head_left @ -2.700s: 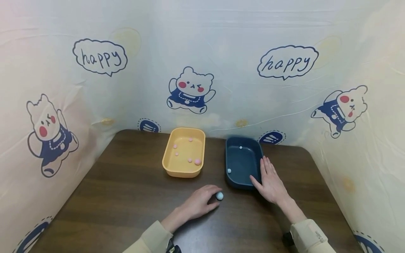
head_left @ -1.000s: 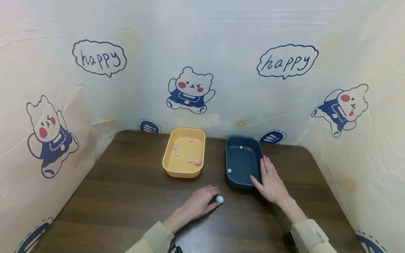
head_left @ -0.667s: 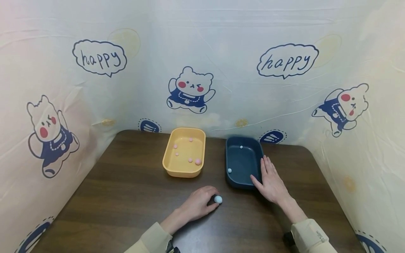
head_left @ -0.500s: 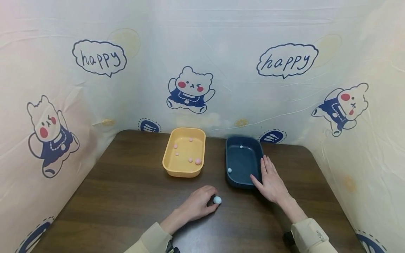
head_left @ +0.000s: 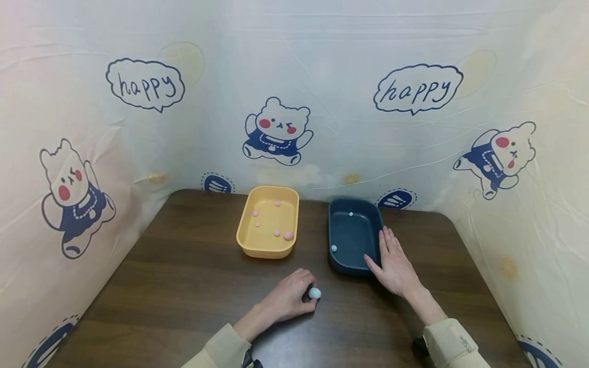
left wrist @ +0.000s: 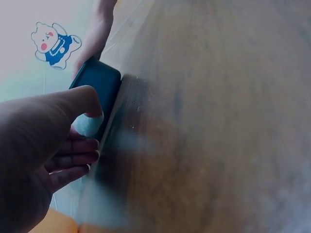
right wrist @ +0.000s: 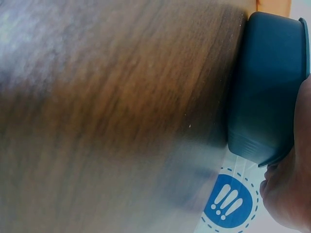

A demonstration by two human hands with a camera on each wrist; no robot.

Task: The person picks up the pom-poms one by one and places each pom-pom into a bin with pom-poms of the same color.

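My left hand (head_left: 286, 297) is low over the middle of the table, pinching a small light-blue ball (head_left: 315, 293) between thumb and fingers. In the left wrist view the same pale ball (left wrist: 89, 125) sits between the thumb and the fingertips. My right hand (head_left: 394, 266) rests against the right side of a dark blue tray (head_left: 352, 270), its fingers straight and its thumb by the near rim. Two small light-blue balls, one near the back (head_left: 350, 214) and one by the left wall (head_left: 334, 248), lie in that tray. From the right wrist, the tray's outer wall (right wrist: 267, 82) fills the right side.
To the left of the blue tray stands a yellow tray (head_left: 266, 253) with several pink balls, the largest (head_left: 288, 235) near its right wall. Both trays are toward the back of the brown wooden table (head_left: 184, 286). A printed cloth (head_left: 349, 61) encloses the back and sides.
The light-blue ball in my left hand has shifted slightly left and toward me, and the fingers have closed in on it. The right hand and both trays stay put.
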